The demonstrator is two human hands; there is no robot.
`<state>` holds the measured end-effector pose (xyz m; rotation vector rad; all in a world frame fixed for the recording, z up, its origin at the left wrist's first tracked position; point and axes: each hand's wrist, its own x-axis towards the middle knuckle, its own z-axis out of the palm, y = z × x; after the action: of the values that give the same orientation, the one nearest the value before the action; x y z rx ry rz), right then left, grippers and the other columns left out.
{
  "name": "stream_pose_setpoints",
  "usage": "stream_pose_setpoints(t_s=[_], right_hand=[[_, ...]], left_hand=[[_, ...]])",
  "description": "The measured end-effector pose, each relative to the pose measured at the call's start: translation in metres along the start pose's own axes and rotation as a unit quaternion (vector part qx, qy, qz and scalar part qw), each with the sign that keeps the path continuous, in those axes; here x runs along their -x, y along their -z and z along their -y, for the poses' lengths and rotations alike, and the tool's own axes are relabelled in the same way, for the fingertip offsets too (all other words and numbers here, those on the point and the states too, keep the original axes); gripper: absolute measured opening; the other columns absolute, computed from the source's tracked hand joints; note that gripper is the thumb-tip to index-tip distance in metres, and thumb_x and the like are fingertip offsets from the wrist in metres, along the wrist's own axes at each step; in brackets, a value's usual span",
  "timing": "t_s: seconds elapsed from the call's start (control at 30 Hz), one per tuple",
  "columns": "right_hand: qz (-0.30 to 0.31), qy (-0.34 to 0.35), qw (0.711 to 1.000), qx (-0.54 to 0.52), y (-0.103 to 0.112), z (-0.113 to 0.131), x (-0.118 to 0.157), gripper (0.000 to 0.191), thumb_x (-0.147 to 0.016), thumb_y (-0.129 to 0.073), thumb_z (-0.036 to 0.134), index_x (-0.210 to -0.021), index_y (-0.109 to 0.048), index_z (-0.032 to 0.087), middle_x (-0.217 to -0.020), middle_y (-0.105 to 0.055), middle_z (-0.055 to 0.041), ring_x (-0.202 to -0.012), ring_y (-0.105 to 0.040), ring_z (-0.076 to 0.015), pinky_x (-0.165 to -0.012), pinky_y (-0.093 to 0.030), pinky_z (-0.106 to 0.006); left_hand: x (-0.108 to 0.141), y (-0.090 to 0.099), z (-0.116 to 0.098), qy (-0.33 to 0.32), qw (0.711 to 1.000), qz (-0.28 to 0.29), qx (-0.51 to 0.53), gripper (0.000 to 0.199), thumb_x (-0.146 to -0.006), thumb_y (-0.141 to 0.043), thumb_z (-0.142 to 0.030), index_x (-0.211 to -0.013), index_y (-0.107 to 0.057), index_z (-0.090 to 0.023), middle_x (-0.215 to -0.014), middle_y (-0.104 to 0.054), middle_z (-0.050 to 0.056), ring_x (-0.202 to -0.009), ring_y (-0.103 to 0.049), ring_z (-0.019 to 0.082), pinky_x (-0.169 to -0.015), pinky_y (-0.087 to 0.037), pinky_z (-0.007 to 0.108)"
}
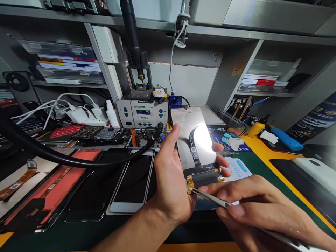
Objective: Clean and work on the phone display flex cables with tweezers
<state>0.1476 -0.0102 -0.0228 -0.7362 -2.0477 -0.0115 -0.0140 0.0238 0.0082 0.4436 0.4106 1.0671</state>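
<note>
My left hand [172, 178] is wrapped round a phone screen assembly [186, 155], its metal back towards me, thumb on the left edge and fingertips at the right edge. A bright glare covers part of the metal. Black flex cable [193, 148] runs down the back to a dark strip, with gold-coloured contacts [190, 183] at the lower left corner. My right hand [257, 206] pinches metal tweezers [215, 200] that point left. The tweezer tips are at the gold contacts; whether they grip anything is too small to tell.
Several phone screens [131, 182] lie at the left. Behind stand a soldering or hot-air station [144, 115] and parts tray. A thick black cable [105, 161] arches across the left. At the right are a yellow bottle [256, 129], blue tool [286, 139] and dark phone-like panel.
</note>
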Motion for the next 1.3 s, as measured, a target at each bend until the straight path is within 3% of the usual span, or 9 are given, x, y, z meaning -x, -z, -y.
stream_pose_setpoints(t_s=[0.13,0.2,0.3,0.47,0.67,0.83,1.07,1.2,1.3], right_hand=[[0.136,0.09,0.984,-0.071,0.015,-0.01,-0.004,0.049,-0.078,-0.067,-0.002,-0.121,-0.057,0.02,-0.098,-0.074,-0.0081,-0.104,-0.072,-0.0216,-0.086,-0.063,-0.028],[0.147,0.103,0.981,-0.068,0.017,-0.012,-0.006,0.051,-0.075,-0.066,-0.005,-0.12,-0.059,0.018,-0.099,-0.074,-0.0091,-0.102,-0.072,-0.0198,-0.086,-0.062,-0.024],[0.112,0.094,0.986,-0.076,0.012,-0.008,-0.011,0.04,-0.078,-0.07,0.002,-0.113,-0.063,0.018,-0.093,-0.076,-0.008,-0.092,-0.074,-0.0172,-0.082,-0.062,-0.02],[0.048,0.058,0.989,-0.126,-0.002,0.004,-0.018,0.032,-0.083,-0.069,0.006,-0.112,-0.066,0.019,-0.084,-0.077,-0.0059,-0.086,-0.075,-0.0165,-0.076,-0.064,-0.021],[0.11,0.093,0.983,-0.112,0.005,0.004,-0.023,0.038,-0.082,-0.069,0.005,-0.117,-0.063,0.018,-0.089,-0.079,-0.0088,-0.088,-0.076,-0.0182,-0.076,-0.063,-0.022],[0.093,0.095,0.987,-0.086,0.004,0.005,-0.025,0.03,-0.08,-0.065,0.0,-0.105,-0.066,0.016,-0.084,-0.079,-0.0086,-0.087,-0.077,-0.0188,-0.074,-0.064,-0.021],[0.066,0.093,0.991,-0.074,0.003,0.003,-0.02,0.019,-0.088,-0.062,0.01,-0.105,-0.065,0.018,-0.081,-0.079,-0.0083,-0.085,-0.077,-0.0169,-0.075,-0.063,-0.019],[0.102,0.1,0.988,-0.064,0.005,0.003,-0.021,0.03,-0.08,-0.069,0.003,-0.107,-0.063,0.016,-0.085,-0.08,-0.0099,-0.088,-0.076,-0.0179,-0.078,-0.063,-0.02],[0.086,0.095,0.991,-0.048,0.004,0.004,-0.022,0.033,-0.079,-0.069,0.002,-0.107,-0.063,0.018,-0.086,-0.08,-0.0089,-0.09,-0.076,-0.0173,-0.077,-0.063,-0.018]], left_hand=[[0.002,-0.001,-0.001,-0.038,0.999,-0.019,-0.003,0.07,-0.086,-0.035,-0.065,-0.086,-0.072,-0.006,-0.075,-0.065,0.016,-0.07,-0.063,0.027,-0.061,-0.049,0.033],[0.004,-0.002,-0.001,-0.057,0.998,-0.033,0.009,0.064,-0.085,-0.038,-0.064,-0.09,-0.07,-0.008,-0.081,-0.065,0.015,-0.071,-0.063,0.028,-0.065,-0.05,0.037],[0.005,-0.005,-0.002,-0.081,0.995,-0.053,0.029,0.055,-0.086,-0.041,-0.06,-0.099,-0.066,-0.014,-0.088,-0.065,0.013,-0.073,-0.063,0.028,-0.071,-0.051,0.043],[0.004,-0.005,-0.003,-0.081,0.994,-0.064,0.046,0.053,-0.086,-0.042,-0.06,-0.098,-0.065,-0.014,-0.088,-0.064,0.013,-0.071,-0.062,0.027,-0.069,-0.052,0.043],[0.002,-0.002,-0.004,-0.065,0.994,-0.036,0.076,0.053,-0.09,-0.036,-0.058,-0.095,-0.065,-0.014,-0.085,-0.063,0.011,-0.07,-0.065,0.028,-0.066,-0.056,0.043],[0.003,-0.003,-0.005,-0.052,0.993,-0.032,0.101,0.052,-0.089,-0.038,-0.058,-0.088,-0.066,-0.014,-0.081,-0.065,0.01,-0.07,-0.068,0.029,-0.065,-0.057,0.043],[0.002,-0.001,-0.006,-0.043,0.992,-0.018,0.116,0.051,-0.089,-0.039,-0.057,-0.077,-0.068,-0.016,-0.085,-0.072,0.012,-0.08,-0.071,0.031,-0.071,-0.058,0.042],[0.002,0.0,-0.006,-0.035,0.992,-0.016,0.119,0.052,-0.089,-0.04,-0.057,-0.077,-0.068,-0.015,-0.086,-0.072,0.013,-0.081,-0.072,0.031,-0.071,-0.058,0.043],[0.002,-0.002,-0.006,-0.033,0.991,-0.019,0.127,0.051,-0.089,-0.041,-0.057,-0.078,-0.068,-0.015,-0.086,-0.072,0.013,-0.081,-0.071,0.032,-0.071,-0.058,0.043]])
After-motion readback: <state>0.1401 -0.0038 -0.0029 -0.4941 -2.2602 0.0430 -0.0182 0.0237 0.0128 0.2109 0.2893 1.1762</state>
